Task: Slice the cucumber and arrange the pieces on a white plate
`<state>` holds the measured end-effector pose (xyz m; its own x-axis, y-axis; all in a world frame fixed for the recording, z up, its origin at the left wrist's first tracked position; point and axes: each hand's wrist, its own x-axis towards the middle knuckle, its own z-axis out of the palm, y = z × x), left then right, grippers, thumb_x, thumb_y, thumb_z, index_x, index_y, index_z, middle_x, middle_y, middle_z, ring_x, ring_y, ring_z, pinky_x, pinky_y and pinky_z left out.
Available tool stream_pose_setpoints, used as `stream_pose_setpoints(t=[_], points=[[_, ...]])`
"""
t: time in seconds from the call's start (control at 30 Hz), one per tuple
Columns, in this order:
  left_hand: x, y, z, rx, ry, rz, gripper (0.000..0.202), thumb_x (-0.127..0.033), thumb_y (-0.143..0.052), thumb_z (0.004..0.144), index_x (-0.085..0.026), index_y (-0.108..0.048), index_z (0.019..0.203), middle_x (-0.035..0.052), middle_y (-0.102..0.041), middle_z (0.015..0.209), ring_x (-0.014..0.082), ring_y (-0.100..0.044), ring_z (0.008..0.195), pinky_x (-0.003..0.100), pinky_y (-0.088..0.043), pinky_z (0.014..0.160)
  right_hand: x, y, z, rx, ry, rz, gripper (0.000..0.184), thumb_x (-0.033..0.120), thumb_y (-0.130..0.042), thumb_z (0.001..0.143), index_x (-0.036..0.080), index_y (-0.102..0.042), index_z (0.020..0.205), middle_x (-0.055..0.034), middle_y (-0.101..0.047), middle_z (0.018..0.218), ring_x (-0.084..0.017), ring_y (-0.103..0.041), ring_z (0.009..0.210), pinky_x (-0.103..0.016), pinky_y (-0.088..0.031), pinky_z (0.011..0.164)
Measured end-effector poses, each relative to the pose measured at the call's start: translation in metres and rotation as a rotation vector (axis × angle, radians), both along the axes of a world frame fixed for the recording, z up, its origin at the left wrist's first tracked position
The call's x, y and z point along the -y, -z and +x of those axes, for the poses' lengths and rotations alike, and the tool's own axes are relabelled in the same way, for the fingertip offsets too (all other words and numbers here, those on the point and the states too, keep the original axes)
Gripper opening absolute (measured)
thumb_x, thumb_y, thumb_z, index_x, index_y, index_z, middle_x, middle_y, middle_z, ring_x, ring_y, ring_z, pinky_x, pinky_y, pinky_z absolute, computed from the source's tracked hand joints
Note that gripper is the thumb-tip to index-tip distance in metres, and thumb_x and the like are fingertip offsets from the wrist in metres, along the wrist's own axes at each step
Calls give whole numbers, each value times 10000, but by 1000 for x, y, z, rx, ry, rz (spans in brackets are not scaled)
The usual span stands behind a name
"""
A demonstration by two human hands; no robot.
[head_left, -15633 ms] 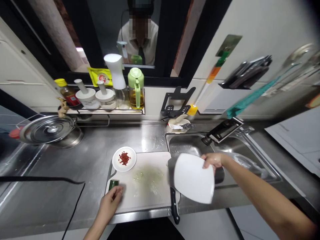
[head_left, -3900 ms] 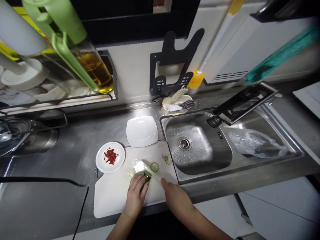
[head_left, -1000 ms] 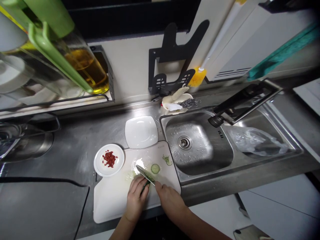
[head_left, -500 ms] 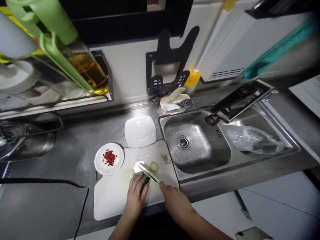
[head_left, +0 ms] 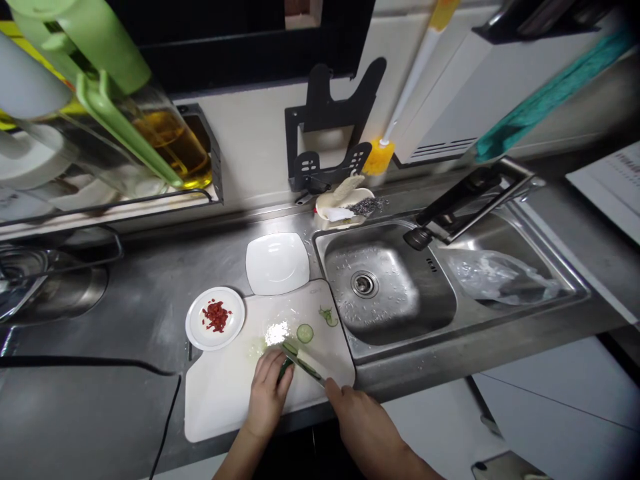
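Observation:
My left hand (head_left: 268, 387) is closed around a dark green cucumber (head_left: 285, 369), pressing it on the white cutting board (head_left: 215, 407). In my right hand (head_left: 357, 410) is a kitchen knife (head_left: 309, 371), its blade at the cucumber's cut end and angled up to the left. Part of the cucumber is hidden under my left fingers. A round cucumber slice (head_left: 305, 333) lies flat just beyond the blade. Some green trimmings (head_left: 328, 316) rest near the board's right edge.
A white plate with red pieces (head_left: 216, 317) overlaps the board's left corner. Behind the board sits a square white dish (head_left: 278, 263). To the right is a steel sink (head_left: 380, 313) with a black faucet (head_left: 440, 210) above. A black cable (head_left: 169, 417) crosses the counter at left.
The knife has drawn back toward me and to the right, with its tip now nearer the cucumber. My right hand has shifted slightly down. The whole view has moved a little.

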<state>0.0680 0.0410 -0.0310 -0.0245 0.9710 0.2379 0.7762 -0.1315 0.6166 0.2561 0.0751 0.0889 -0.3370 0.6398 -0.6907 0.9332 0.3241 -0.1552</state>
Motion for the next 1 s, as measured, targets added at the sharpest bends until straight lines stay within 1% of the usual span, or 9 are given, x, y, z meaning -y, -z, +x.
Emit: stream_pose_setpoints(t=[0.27,0.5,0.7,0.87,1.0], points=[[-2,-5,0,2,2,6,184,-206,-550,843,-174,-604,1016,86,-655,1026,204,-605,1018,394,-515,910,-5,-6,-2,5,6,-36,475,-49,-301,810,197,-528,1148,-88,-684,869,-206,-677,764,-228,-466,604],[-2,-2,0,16,-6,5,190,-205,-538,849,-178,-603,1025,92,-653,1040,212,-605,1020,421,-510,915,-9,-7,-4,-2,-3,-38,441,-42,-319,821,192,-531,1128,-84,-691,845,-191,-678,753,-208,-466,603],[-2,0,0,26,-25,10,187,-210,-560,837,-182,-610,1015,87,-652,1038,211,-601,1028,412,-512,918,-11,-5,-7,-9,-26,-29,424,-44,-322,818,182,-538,1105,-85,-687,844,-185,-675,760,-205,-463,616],[-2,0,0,34,-17,0,190,-216,-552,844,-181,-604,1023,90,-653,1032,214,-600,1028,423,-509,920,-13,-2,-10,-28,-43,5,420,-46,-334,810,171,-545,1101,-80,-689,838,-172,-676,761,-186,-462,613],[-2,0,-1,32,-17,-11,186,-196,-558,841,-175,-597,1021,91,-652,1031,211,-593,1035,420,-505,924,-13,1,-12,-23,-50,19,435,-56,-327,805,180,-546,1098,-72,-688,825,-185,-679,743,-212,-480,612]])
